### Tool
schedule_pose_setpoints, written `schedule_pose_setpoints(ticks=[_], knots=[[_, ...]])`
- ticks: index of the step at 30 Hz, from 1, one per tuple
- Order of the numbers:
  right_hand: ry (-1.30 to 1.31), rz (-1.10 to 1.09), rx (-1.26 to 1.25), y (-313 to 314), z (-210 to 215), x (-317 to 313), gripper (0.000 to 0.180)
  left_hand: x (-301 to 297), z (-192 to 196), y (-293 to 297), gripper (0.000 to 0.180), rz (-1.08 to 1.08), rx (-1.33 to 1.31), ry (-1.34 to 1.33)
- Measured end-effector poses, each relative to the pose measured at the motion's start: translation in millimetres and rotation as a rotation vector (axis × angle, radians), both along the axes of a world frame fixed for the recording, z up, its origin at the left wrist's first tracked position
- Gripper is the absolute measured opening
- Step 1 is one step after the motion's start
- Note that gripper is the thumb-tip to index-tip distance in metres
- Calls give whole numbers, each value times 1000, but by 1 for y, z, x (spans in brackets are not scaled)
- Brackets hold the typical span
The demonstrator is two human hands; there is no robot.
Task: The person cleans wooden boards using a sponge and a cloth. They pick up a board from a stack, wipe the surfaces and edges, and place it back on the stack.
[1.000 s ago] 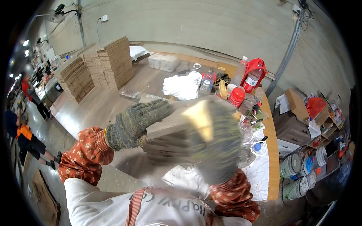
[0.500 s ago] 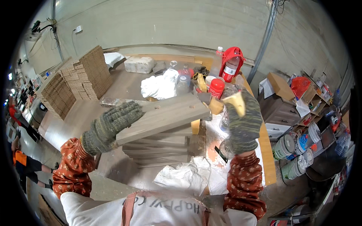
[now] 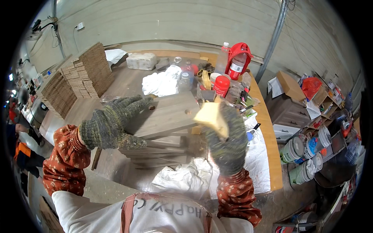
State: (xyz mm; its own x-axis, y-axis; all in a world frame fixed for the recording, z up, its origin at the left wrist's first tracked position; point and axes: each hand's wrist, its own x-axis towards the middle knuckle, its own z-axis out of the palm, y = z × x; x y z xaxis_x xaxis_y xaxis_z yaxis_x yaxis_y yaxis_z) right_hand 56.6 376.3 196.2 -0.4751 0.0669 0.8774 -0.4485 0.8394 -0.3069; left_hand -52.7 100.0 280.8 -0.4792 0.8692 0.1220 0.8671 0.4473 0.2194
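Observation:
A grey wood-grain board [image 3: 165, 112] with two round holes lies on top of a stack of similar boards [image 3: 159, 157]. My left hand [image 3: 112, 122], in a dark knitted glove, grips its left end, with fingers over the top face and the thumb at the near edge. In a matching glove, my right hand [image 3: 229, 139] is closed round a pale yellow, sponge-like piece [image 3: 211, 118] at the board's right end. Motion blurs this hand slightly, and whether the piece touches the board I cannot tell. A crumpled white cloth [image 3: 184, 176] lies in front of the stack.
Tall stacks of brown panels [image 3: 87, 73] stand at the table's far left. Behind the board are a white rag [image 3: 163, 81], a red canister [image 3: 221, 85] and bottles [image 3: 237, 64]. Buckets [image 3: 293, 149] and a drawer cabinet [image 3: 289, 106] stand right of the table.
My right hand has moved left and down with the yellow piece, to the board's right end. The board sits lower and flatter on the stack. My left thumb has spread to its near edge.

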Motion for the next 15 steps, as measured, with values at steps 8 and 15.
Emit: schedule_pose_setpoints(ticks=[8,15], knots=[[-160,288,-226,1,-8,9,65,-23,10,-5,93,-112,36,-121],[-115,241,151,8,12,1,58,-60,-6,-15,102,-321,6,-139]])
